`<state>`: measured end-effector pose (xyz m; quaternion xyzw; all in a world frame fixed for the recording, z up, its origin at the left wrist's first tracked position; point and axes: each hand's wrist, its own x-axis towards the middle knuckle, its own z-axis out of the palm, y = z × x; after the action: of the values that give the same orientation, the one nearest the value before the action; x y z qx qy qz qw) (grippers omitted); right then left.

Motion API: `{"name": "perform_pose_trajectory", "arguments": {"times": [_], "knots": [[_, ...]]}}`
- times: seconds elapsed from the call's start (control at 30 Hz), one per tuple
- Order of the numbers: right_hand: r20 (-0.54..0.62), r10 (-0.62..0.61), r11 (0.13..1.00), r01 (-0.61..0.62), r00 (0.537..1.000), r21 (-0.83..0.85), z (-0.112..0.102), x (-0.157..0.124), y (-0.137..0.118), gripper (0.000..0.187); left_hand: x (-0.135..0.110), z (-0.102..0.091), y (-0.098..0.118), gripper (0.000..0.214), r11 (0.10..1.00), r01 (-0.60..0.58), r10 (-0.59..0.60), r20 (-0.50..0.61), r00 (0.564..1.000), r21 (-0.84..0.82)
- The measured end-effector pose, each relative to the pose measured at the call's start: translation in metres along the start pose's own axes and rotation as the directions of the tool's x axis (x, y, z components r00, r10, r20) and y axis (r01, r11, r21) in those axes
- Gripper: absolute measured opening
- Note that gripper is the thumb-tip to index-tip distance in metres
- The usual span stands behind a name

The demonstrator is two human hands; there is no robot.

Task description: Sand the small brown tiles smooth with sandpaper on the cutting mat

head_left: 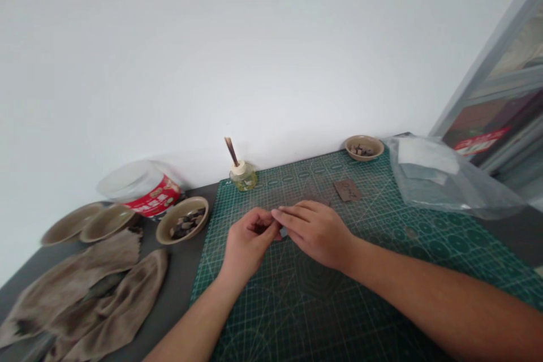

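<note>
above the mat, curled left hand meets flatter right hand.

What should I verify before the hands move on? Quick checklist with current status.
1. Left hand and right hand both over the green mat: ok, fingertips close together.
2. Grey piece between the hands identifiable: cannot tell, fingers hide most of it.
3. Near bowl upright: ok, left of the mat with small pieces inside.
4. Jar with sticks upright and apart from the hands: ok.
5. Plastic bag off the mat: not ok, it lies across the right side.
6. Brown cloth off the mat: ok, it lies to the left.
</note>
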<state>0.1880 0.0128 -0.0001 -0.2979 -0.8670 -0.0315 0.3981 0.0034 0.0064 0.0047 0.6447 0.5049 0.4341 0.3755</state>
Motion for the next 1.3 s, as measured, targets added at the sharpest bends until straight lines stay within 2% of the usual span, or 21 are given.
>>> {"name": "perform_pose_trajectory", "arguments": {"times": [0.23, 0.37, 0.5, 0.9, 1.03, 1.1, 1.2, 1.3], "knots": [[-0.01, 0.015, 1.0, -0.015, 1.0, -0.026, 0.001, -0.004, 0.004, 0.034, -0.003, 0.002, 0.004, 0.013, 0.998, 0.04, -0.042, -0.043, 0.998, -0.039], [-0.02, -0.034, 0.999, 0.034, 0.999, -0.009, 0.003, -0.004, -0.001, 0.033, -0.003, 0.002, 0.005, 0.016, 0.999, 0.031, -0.032, -0.03, 0.999, -0.018], [-0.03, 0.008, 1.0, -0.008, 1.0, -0.011, 0.004, -0.004, -0.003, 0.031, -0.003, 0.004, 0.008, 0.015, 0.997, 0.051, -0.054, -0.058, 0.997, -0.057], [-0.07, 0.011, 0.999, -0.009, 0.997, 0.031, 0.001, -0.003, -0.005, 0.031, -0.006, 0.007, 0.009, 0.013, 0.997, -0.011, 0.002, -0.121, 0.993, -0.077], [-0.082, 0.009, 0.998, -0.005, 0.997, 0.058, 0.001, -0.004, -0.007, 0.031, -0.007, 0.005, 0.007, 0.013, 0.997, -0.063, 0.058, -0.138, 0.989, -0.039], [-0.069, 0.049, 0.996, -0.044, 0.996, 0.072, 0.002, -0.004, -0.005, 0.03, -0.007, 0.004, 0.006, 0.012, 0.995, -0.076, 0.067, -0.134, 0.989, -0.069], [-0.042, 0.17, 0.983, -0.166, 0.985, 0.081, 0.004, -0.005, 0.0, 0.03, -0.007, 0.005, 0.006, 0.014, 0.985, -0.072, 0.052, -0.131, 0.99, -0.158], [-0.063, 0.23, 0.97, -0.224, 0.971, 0.097, 0.003, -0.004, 0.003, 0.032, -0.006, 0.006, 0.006, 0.017, 0.977, -0.071, 0.041, -0.147, 0.988, -0.203]]}}
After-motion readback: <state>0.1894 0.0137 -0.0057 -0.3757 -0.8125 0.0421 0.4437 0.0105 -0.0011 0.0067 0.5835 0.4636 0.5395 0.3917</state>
